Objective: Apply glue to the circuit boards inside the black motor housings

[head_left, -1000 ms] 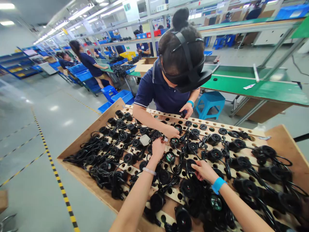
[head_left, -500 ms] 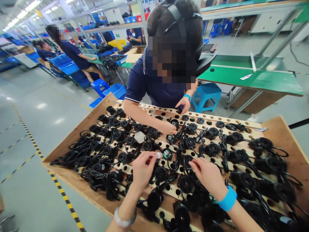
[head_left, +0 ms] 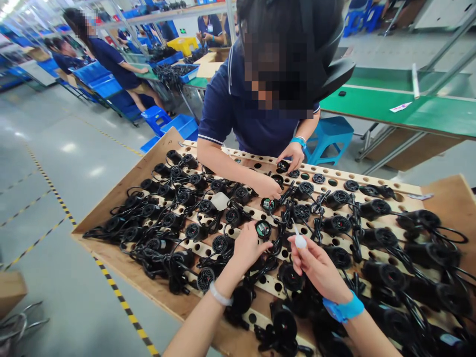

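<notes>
My left hand (head_left: 246, 250) is at the near left side of an uncovered round black housing (head_left: 264, 229) with a green circuit board inside. Its thumb is stretched away from the other fingers, whose tips are partly hidden beside the housing. To the right, my right hand (head_left: 316, 265) pinches a small white dropper bottle (head_left: 300, 241), its thin nozzle tilted up and left. Another open housing (head_left: 268, 204) with a green board stands just behind. Across from me, a co-worker's one hand (head_left: 269, 187) reaches over that row, and their other hand (head_left: 295, 157) holds a black round part.
A shallow wooden tray (head_left: 122, 265) holds many black round units with coiled cables on drilled wooden strips. A pale flat piece (head_left: 220, 201) lies among them. The co-worker leans over the far edge. Behind stand a blue stool (head_left: 330, 136) and a green table (head_left: 375, 101).
My left hand, which held a small white piece, has let it go and is beside the open housing. My right hand has left a black round unit and now holds the white dropper bottle.
</notes>
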A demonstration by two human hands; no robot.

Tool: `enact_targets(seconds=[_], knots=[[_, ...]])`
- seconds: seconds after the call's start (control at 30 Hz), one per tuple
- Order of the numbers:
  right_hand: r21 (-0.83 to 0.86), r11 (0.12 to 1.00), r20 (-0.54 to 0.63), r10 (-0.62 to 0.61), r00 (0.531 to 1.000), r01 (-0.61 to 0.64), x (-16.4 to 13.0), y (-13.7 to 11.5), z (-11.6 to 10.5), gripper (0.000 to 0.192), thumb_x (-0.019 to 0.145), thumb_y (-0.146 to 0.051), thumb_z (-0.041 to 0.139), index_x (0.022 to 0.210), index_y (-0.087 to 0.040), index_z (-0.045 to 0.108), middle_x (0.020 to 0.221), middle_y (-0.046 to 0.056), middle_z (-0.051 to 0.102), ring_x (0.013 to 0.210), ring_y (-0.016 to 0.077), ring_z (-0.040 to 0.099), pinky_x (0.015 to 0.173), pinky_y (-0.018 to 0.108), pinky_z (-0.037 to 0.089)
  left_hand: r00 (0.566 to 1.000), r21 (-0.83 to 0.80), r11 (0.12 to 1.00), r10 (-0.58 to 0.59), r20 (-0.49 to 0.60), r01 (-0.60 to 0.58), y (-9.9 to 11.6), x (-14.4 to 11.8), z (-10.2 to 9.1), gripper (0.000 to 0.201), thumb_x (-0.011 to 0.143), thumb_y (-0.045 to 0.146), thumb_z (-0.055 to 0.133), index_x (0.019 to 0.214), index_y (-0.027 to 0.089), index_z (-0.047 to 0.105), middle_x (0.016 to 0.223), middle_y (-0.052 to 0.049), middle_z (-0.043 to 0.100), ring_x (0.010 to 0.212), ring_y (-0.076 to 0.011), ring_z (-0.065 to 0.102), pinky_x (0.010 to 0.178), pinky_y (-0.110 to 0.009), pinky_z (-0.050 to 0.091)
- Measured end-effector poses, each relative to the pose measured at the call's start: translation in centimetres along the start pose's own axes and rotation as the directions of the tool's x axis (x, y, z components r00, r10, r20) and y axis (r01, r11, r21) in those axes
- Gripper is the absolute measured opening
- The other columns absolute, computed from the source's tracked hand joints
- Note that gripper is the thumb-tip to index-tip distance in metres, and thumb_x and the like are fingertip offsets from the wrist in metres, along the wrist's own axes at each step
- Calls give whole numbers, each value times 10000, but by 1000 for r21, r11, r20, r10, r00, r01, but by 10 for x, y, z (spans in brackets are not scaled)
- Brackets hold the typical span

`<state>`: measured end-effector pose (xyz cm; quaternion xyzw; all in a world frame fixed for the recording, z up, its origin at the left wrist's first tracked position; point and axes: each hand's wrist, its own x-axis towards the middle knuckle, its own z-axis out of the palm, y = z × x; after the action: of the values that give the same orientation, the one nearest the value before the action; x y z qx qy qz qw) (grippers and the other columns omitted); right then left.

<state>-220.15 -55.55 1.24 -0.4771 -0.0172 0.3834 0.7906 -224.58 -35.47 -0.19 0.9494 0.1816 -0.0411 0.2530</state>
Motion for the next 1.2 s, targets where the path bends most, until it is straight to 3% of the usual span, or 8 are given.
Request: enact_targets(seconds=[0.1,0.2,0.43,0.67,0.77,0.9,1.03,1.2], knots=[[149,988,-67,38,997,-28,4,-5,-1,429,786,-580,595,961,-196,672,716,6,463,560,99,391,425,213,351,1000,-70,997,15,0,-15,-7,5,8,470,751,170,625,1190,138,461,1140,-127,552,1065,-258,571,906,-399,479],[220,975,-112,55,992,-29,9,-7,-4,344,776,-520,641,912,-206,673,709,-1,469,542,81,361,417,190,319,999,-156,987,29,18,-26,-13,9,6,434,730,90,569,1149,183,507,1104,-77,568,936,-189,605,857,-341,502],[213,977,-165,13,986,23,20,-7,-9,248,702,-364,751,890,-245,640,778,-14,529,570,69,392,434,160,325,994,-299,949,110,25,-98,-20,19,1,557,649,24,560,1186,173,553,1159,-69,627,1027,-199,604,903,-338,504],[108,992,-234,-42,971,69,36,-15,-7,294,690,-467,727,838,-248,599,864,21,618,633,109,499,538,225,454,978,-422,900,177,115,-113,-28,35,-2,715,624,-97,412,1261,206,526,1243,-43,628,1149,-157,580,1006,-314,457],[82,990,-237,-90,967,112,44,-13,-6,309,698,-446,727,903,-241,619,830,14,609,624,102,497,528,223,444,994,-430,903,64,83,-22,-27,31,1,640,641,-93,456,1217,182,513,1168,-63,654,1078,-145,618,933,-275,501],[55,985,-234,-150,961,167,53,-9,-2,305,716,-448,705,905,-219,636,781,8,592,594,92,454,496,218,408,998,-328,943,-47,52,62,-23,16,5,423,686,119,694,1089,176,579,997,-65,686,906,-202,660,833,-332,537],[114,982,-236,-119,964,150,58,-10,4,255,695,-390,726,874,-239,625,852,2,608,594,76,448,489,198,386,1000,-245,970,0,-2,0,-25,13,7,459,709,190,734,1141,181,578,1068,-68,662,927,-209,640,834,-344,530],[69,987,-207,-129,970,146,59,-14,8,224,705,-346,693,888,-248,611,801,-15,575,585,79,451,510,210,406,998,-376,926,56,39,-37,-31,16,6,527,724,73,681,1219,203,553,1199,-66,628,956,-171,635,843,-304,533]])
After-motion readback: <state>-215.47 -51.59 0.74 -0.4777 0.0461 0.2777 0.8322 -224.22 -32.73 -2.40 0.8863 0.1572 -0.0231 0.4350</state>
